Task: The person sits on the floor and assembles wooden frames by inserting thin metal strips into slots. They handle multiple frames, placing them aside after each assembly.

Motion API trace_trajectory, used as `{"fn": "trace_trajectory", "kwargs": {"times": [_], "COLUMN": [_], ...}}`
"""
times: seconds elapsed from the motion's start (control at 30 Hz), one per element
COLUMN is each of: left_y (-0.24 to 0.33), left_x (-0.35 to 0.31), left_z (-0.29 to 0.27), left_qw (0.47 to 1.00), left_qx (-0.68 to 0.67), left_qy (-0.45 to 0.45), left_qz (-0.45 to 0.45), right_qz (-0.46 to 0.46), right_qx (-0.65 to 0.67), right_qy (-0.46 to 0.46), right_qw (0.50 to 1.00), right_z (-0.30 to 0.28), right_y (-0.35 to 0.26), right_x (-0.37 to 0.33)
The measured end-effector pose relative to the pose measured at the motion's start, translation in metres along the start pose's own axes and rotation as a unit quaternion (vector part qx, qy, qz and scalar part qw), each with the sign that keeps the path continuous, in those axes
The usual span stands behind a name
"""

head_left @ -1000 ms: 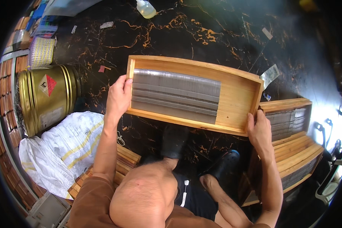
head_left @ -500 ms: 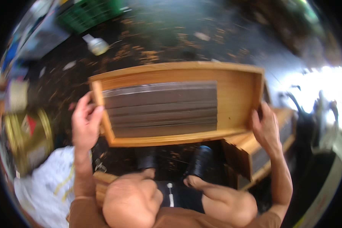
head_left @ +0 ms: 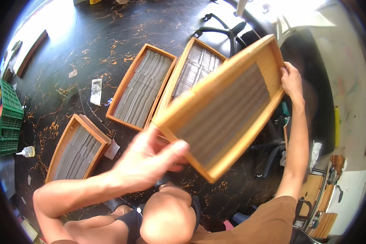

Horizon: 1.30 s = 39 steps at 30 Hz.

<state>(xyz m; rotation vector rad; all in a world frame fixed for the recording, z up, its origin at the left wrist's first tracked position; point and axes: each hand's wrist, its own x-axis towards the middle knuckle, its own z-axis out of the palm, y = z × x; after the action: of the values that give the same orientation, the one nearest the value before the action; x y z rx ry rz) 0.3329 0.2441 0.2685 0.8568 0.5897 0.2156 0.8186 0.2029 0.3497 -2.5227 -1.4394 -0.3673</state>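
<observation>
Black floor (head_left: 53,122), orange-veined, one; it bears the trays listed below.

Held tray (head_left: 215,85), pale wood, one: raised above the floor and tilted, between the two hands. It contains a grey ridged stack (head_left: 227,114), blurred; bare wood shows toward the right-hand end.

Floor trays, three in clear view, all with grey ridged contents: the middle tray (head_left: 125,123); the partly hidden tray (head_left: 177,75), close beside it, its lower part blocked by the held tray; the near-left tray (head_left: 94,132), well apart, its lower end behind the left forearm.

Chair base (head_left: 232,32), black, one, partly in view beyond the trays.

Green crate (head_left: 10,114), one, at the left edge.

Hands, two. Left hand (head_left: 144,152): blurred, closed about the near end of the held tray — thumb over the end wall. Right hand (head_left: 292,81): gripping the opposite end.

Squeeze bottle (head_left: 27,151), pale, one, near the crate.

Papers, three noted — a white strip (head_left: 96,92) and two small scraps (head_left: 72,73).
</observation>
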Motion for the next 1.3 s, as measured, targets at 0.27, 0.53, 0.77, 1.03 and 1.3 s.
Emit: {"fn": "trace_trajectory", "kwargs": {"times": [0.27,0.53,0.77,1.03,1.3], "left_y": [-0.162,-0.242,-0.257,-0.230,-0.076], "left_x": [0.111,0.151,0.171,0.134,-0.068], "left_z": [0.084,0.080,0.088,0.016,-0.173], "left_qw": [0.929,0.936,0.932,0.943,0.721], "left_qx": [-0.225,-0.247,-0.234,0.155,0.632], "left_qy": [-0.195,-0.099,-0.104,-0.153,0.006], "left_qz": [-0.221,-0.230,-0.256,-0.253,-0.284], "right_qz": [0.033,0.010,0.021,0.022,-0.044], "right_qx": [-0.141,-0.082,-0.106,0.070,0.112], "right_qy": [-0.094,-0.106,-0.133,-0.137,0.131], "right_qw": [0.985,0.991,0.985,0.988,0.984], "right_z": [0.101,0.239,0.284,0.288,0.225], "right_y": [0.129,0.130,0.156,0.101,-0.004], "right_x": [-0.022,-0.024,-0.023,-0.028,-0.008]}}
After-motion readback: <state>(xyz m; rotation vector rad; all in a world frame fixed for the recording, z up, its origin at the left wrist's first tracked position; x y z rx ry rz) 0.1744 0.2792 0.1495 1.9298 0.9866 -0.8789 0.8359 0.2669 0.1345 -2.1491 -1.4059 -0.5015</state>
